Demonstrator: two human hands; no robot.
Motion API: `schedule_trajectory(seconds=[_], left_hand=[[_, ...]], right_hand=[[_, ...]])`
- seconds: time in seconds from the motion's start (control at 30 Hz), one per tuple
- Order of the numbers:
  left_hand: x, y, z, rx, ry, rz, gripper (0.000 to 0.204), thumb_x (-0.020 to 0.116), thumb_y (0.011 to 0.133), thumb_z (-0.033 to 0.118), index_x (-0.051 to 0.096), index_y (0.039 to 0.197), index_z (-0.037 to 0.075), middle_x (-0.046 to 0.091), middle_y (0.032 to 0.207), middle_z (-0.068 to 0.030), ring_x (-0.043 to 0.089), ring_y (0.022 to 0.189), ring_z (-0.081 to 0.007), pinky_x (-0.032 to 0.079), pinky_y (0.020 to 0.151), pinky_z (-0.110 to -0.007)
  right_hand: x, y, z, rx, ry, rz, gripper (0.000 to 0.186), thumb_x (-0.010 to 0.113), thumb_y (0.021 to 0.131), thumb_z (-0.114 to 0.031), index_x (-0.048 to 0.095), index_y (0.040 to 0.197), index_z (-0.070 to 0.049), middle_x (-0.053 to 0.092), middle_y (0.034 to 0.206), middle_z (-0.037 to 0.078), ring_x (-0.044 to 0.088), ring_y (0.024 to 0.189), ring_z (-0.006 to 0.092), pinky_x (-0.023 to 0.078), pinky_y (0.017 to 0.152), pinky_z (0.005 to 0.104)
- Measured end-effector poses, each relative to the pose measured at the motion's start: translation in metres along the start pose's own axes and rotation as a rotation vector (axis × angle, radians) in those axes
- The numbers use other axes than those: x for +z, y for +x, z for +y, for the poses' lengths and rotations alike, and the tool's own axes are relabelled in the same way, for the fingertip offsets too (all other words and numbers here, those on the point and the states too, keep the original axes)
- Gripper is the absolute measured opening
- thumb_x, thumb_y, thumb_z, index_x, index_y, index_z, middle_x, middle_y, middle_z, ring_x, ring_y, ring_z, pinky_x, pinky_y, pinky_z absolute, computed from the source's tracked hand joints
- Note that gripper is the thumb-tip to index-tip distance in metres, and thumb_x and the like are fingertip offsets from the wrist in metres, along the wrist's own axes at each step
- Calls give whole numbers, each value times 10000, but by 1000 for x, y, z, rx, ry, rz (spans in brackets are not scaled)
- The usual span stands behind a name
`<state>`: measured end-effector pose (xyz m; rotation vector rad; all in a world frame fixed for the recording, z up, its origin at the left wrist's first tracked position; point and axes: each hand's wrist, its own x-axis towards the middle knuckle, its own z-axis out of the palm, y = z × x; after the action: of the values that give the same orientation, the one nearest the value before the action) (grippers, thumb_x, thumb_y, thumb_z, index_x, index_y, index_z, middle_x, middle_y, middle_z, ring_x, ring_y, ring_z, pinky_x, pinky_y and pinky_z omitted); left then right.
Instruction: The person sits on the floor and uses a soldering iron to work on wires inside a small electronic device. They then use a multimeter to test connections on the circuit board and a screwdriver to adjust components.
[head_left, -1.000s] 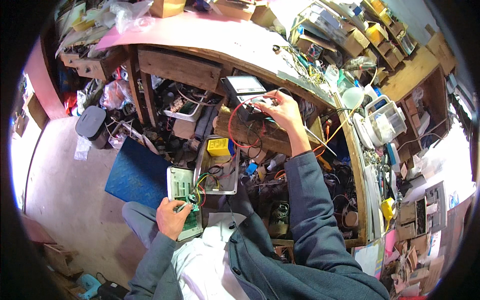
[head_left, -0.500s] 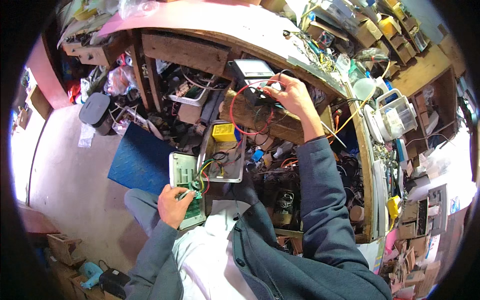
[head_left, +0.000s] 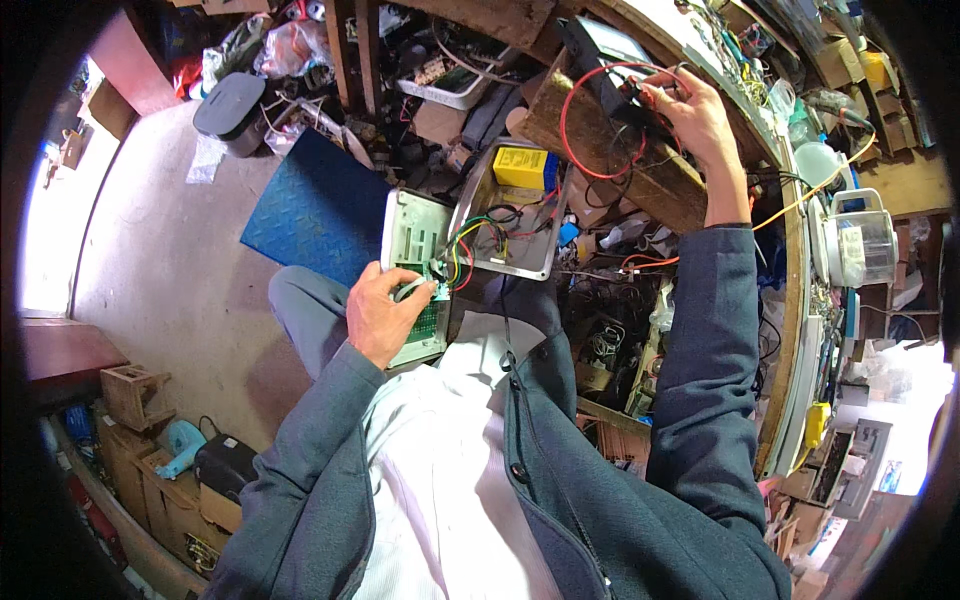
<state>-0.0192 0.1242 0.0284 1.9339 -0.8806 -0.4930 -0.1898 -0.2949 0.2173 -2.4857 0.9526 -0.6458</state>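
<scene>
My left hand [head_left: 388, 312] is closed in a pinch over a green circuit board [head_left: 424, 328], set in the pale panel [head_left: 402, 225] of an opened case on my lap. What lies between its fingertips is too small to make out. Green, yellow, red and black wires [head_left: 468, 240] run from the board into the grey case half [head_left: 518, 264], where a yellow block-shaped part [head_left: 525, 168] sits. Up on the right, my right hand [head_left: 694, 115] has its fingers closed round the end of a red test lead [head_left: 566, 130], against a dark meter with a pale display [head_left: 612, 42].
A wooden beam [head_left: 570, 130] runs beneath the meter, with cluttered parts and cables around it. A blue mat [head_left: 315, 200] and a dark lidded bin [head_left: 229, 112] are on the floor to the left. The workbench edge [head_left: 790, 330] with a clear plastic jug [head_left: 862, 245] stands at right.
The whole view has shifted, so the case, meter and both hands appear farther right and higher. Both hands stay at the same things, with little visible change in their grip.
</scene>
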Motion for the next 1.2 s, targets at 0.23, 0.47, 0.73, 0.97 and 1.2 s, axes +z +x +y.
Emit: schedule_trajectory(seconds=[0.23,0.47,0.73,0.97,1.2], left_hand=[[3,1,-2,35,-32,8,238,838,844,256,772,942,48,601,862,-132,640,788,-296,491,694,-409],[3,1,-3,41,-1,1,230,825,857,252,760,952,53,579,849,-133,625,780,-301,484,691,-411],[2,0,-1,23,-16,-21,208,815,867,167,747,978,4,605,889,-116,634,822,-249,497,749,-360],[2,-1,-2,14,-37,-23,216,825,859,174,746,968,5,605,889,-116,636,822,-250,497,747,-361],[3,-2,-3,52,-6,-17,218,827,852,171,746,967,5,619,904,-128,648,827,-277,508,753,-376]], right_hand=[[-2,2,4,-6,18,-23,257,822,935,-304,782,1093,-105,549,708,-39,472,642,49,390,582,259],[-11,-4,-44,104,-174,-75,309,815,932,-386,763,1041,-101,587,692,23,530,624,99,446,597,310],[3,5,-34,63,-316,41,504,797,917,-511,666,968,-27,667,797,127,628,751,221,519,738,375],[3,20,-42,123,-385,-35,560,740,920,-563,688,964,-8,674,831,163,654,811,291,515,775,416],[10,29,-30,257,-409,-28,430,657,909,-435,791,1089,-68,758,1089,216,727,1045,378,560,945,434]])
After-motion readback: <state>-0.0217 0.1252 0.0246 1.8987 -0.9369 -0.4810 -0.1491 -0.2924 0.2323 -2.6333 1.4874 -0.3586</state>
